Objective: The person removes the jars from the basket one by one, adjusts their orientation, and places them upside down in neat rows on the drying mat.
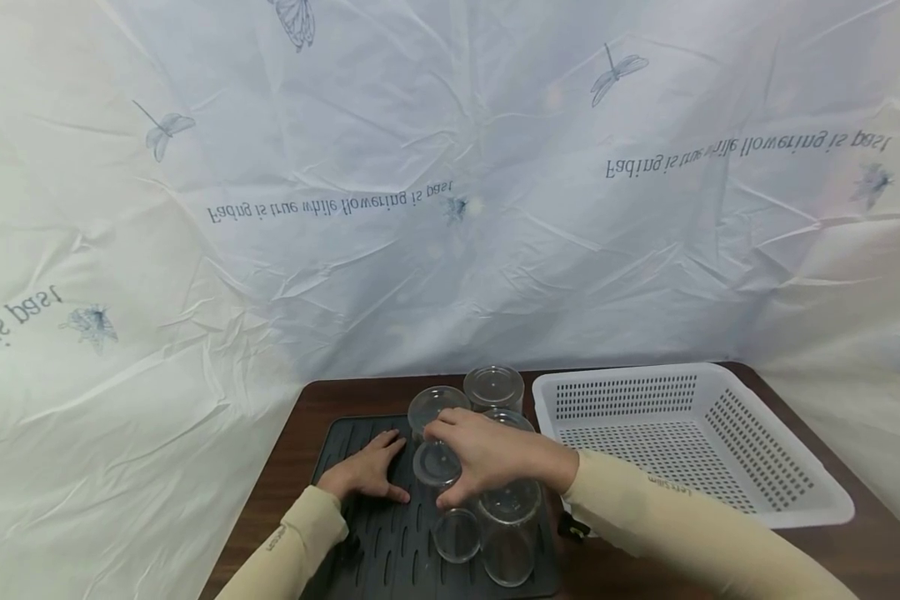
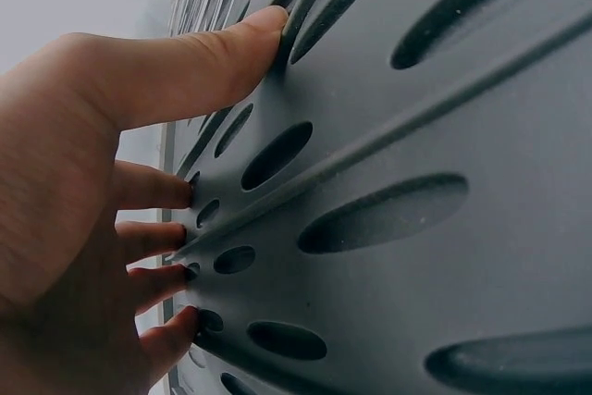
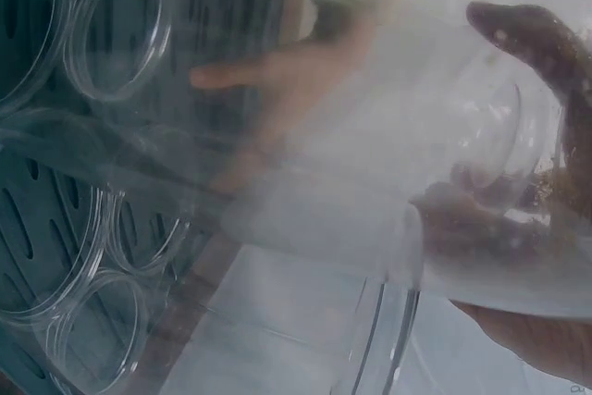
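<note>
My right hand (image 1: 487, 450) grips a clear cylindrical cup (image 1: 436, 464) from above, thumb on the near side and fingers on the far side. Through the cup's transparent wall, the right wrist view shows dark fingers (image 3: 546, 43) curved about it. My left hand (image 1: 369, 472) rests with spread fingers on a black ridged mat (image 1: 390, 558); its thumb (image 2: 199, 76) and fingertips touch the slotted surface. Around the right hand stand more clear cups: a tall one (image 1: 508, 554), a short one (image 1: 457, 537), and others behind (image 1: 493, 387), partly hidden by the hand.
Right of the mat sits a white perforated basket (image 1: 810, 479) on a dark wooden table (image 1: 288, 446). A small black object (image 1: 572, 527) lies by the basket's near left corner. White printed sheeting (image 1: 390, 283) hangs behind and at both sides.
</note>
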Action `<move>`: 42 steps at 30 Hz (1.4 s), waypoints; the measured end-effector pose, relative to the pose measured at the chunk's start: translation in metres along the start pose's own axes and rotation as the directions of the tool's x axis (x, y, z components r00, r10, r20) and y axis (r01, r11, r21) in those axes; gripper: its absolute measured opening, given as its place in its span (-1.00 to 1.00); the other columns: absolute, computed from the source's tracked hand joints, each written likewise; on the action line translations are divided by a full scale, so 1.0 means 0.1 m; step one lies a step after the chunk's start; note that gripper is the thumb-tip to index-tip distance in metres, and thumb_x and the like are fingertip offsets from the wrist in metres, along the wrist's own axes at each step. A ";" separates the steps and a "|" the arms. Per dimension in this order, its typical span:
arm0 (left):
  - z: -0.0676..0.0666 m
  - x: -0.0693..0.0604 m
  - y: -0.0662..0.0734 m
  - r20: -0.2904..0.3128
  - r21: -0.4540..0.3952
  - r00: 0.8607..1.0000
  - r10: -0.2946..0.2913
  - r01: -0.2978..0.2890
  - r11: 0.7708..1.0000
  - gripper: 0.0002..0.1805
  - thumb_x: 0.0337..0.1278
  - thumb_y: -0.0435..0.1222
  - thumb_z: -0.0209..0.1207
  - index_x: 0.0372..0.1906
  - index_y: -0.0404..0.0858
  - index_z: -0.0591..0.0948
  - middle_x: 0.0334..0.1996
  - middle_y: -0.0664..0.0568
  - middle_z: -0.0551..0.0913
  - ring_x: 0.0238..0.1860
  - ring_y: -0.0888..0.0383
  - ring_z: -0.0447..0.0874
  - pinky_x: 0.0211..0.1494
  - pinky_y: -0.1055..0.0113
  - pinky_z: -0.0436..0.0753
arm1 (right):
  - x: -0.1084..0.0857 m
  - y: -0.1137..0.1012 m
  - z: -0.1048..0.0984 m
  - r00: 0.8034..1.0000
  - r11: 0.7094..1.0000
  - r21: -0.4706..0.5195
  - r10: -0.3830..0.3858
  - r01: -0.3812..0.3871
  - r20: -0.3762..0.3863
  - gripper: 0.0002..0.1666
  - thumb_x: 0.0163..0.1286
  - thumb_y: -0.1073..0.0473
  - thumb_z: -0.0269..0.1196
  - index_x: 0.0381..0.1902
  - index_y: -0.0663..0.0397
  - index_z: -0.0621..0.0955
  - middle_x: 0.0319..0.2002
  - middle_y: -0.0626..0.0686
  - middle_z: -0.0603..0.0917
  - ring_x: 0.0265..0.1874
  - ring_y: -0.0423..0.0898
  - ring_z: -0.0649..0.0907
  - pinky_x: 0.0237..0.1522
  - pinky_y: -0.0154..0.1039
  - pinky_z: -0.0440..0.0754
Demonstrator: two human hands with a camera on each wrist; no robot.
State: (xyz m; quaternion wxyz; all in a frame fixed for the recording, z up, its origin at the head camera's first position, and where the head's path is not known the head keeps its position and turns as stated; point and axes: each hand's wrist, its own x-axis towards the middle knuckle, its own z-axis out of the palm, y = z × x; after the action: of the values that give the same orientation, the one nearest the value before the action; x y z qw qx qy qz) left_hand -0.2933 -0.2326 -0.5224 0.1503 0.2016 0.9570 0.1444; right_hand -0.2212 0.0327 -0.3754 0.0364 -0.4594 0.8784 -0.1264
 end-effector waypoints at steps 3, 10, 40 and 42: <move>0.00 0.00 0.01 -0.001 0.002 1.000 0.002 -0.002 1.000 0.14 -0.18 0.16 0.46 0.49 -0.26 0.22 0.52 -0.20 0.05 0.52 -0.21 0.00 0.39 -0.17 0.30 | 0.00 0.00 0.00 1.000 1.000 -0.004 0.004 -0.004 0.001 -0.12 0.08 -0.34 0.41 0.27 -0.09 0.45 0.16 -0.03 0.48 0.15 -0.12 0.50 0.13 -0.19 0.57; -0.01 0.02 0.00 0.004 0.021 1.000 0.007 -0.007 1.000 0.15 -0.19 0.18 0.45 0.49 -0.25 0.22 0.52 -0.21 0.05 0.51 -0.22 0.02 0.39 -0.17 0.30 | 0.03 0.00 0.01 1.000 1.000 -0.006 0.012 -0.012 0.015 -0.09 0.05 -0.37 0.41 0.26 -0.09 0.43 0.14 -0.04 0.48 0.11 -0.14 0.51 0.11 -0.23 0.57; 0.01 0.02 -0.03 -0.002 -0.015 1.000 0.003 -0.003 1.000 0.15 -0.20 0.17 0.46 0.49 -0.25 0.23 0.52 -0.21 0.05 0.52 -0.21 0.00 0.39 -0.18 0.28 | 0.01 0.00 -0.04 0.997 0.998 0.055 0.004 -0.008 0.071 -0.05 0.06 -0.46 0.35 0.23 -0.03 0.39 0.10 -0.04 0.44 0.01 -0.22 0.49 0.05 -0.31 0.56; 0.00 0.02 -0.03 -0.004 -0.028 1.000 0.008 -0.008 1.000 0.14 -0.18 0.16 0.46 0.49 -0.26 0.22 0.52 -0.22 0.04 0.52 -0.22 -0.01 0.39 -0.19 0.28 | 0.00 0.00 -0.05 0.998 0.998 0.059 0.002 -0.006 0.067 -0.05 0.06 -0.46 0.35 0.24 -0.04 0.40 0.10 -0.04 0.44 0.02 -0.21 0.49 0.06 -0.31 0.56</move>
State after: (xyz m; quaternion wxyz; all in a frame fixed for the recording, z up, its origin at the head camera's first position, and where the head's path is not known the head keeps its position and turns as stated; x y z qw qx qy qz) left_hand -0.2956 -0.2347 -0.5242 0.1508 0.2032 0.9543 0.1588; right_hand -0.2223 0.0338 -0.3710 0.0797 -0.4602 0.8736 -0.1365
